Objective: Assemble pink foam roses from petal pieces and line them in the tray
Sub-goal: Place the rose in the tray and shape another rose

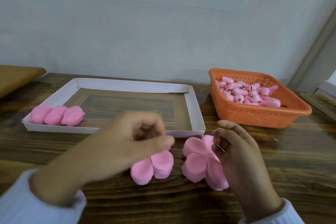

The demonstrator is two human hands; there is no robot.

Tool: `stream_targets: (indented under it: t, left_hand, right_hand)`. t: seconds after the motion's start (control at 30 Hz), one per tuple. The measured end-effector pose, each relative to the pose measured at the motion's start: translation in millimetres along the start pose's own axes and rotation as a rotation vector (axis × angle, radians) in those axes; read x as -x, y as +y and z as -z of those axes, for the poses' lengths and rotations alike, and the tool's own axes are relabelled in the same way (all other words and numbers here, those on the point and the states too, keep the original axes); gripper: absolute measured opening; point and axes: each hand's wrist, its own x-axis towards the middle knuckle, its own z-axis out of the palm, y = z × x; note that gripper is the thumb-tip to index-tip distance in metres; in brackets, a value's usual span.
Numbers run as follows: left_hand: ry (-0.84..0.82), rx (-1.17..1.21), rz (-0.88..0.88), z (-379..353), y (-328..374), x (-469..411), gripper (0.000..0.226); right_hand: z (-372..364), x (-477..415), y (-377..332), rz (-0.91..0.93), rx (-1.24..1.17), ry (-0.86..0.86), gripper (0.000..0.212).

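Three finished pink roses (57,115) lie side by side in the near left corner of the white cardboard tray (193,107). In front of the tray, two flat pink petal pieces rest on the wooden table. My left hand (134,143) is blurred, its fingers curled, just above the smaller petal piece (154,167). Whether it holds anything is unclear. My right hand (241,160) pinches the right side of the larger petal piece (195,163), lifting its edge.
An orange perforated basket (254,114) with several pink foam buds stands at the back right, close to the tray. A wooden board (16,76) lies at the far left, and the wall runs right behind the table.
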Motion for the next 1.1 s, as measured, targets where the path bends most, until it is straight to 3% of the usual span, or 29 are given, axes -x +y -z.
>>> stream_targets:
  t: [0.07,0.13,0.2,0.3,0.43,0.5,0.67,1.1]
  left_hand:
    - [0.058,-0.107,0.003,-24.1,-0.6,3.6,0.023]
    - [0.118,-0.402,0.049,-41.4,-9.6,-0.8,0.02]
    - [0.191,-0.625,0.089,-54.0,-24.4,-8.5,0.02]
    - [0.2,-0.725,0.126,-68.4,-45.3,-18.2,0.024]
    - [0.214,-0.728,0.121,-72.6,-57.9,-21.6,0.027]
    - [0.224,-0.682,0.124,-73.4,-60.9,-20.8,0.025]
    - [0.291,-0.569,0.132,-75.9,-63.8,-17.4,0.029]
    - [0.321,-0.573,0.102,-78.7,-66.5,-15.7,0.028]
  right_hand:
    - [0.8,-1.6,1.9,-0.009,0.039,0.012,0.022]
    - [2.4,-3.1,1.4,0.034,0.212,0.038,0.021]
    - [5.9,-5.8,1.2,0.159,0.582,0.04,0.017]
    - [11.0,-9.3,2.8,0.37,1.157,0.016,0.01]
    - [16.6,-15.4,6.1,0.185,1.641,0.002,0.036]
    - [17.1,-16.2,3.5,0.117,1.643,0.0,0.028]
    - [16.3,-16.5,4.1,0.182,1.562,-0.044,0.012]
    - [14.2,-16.0,8.1,0.536,1.408,0.018,0.023]
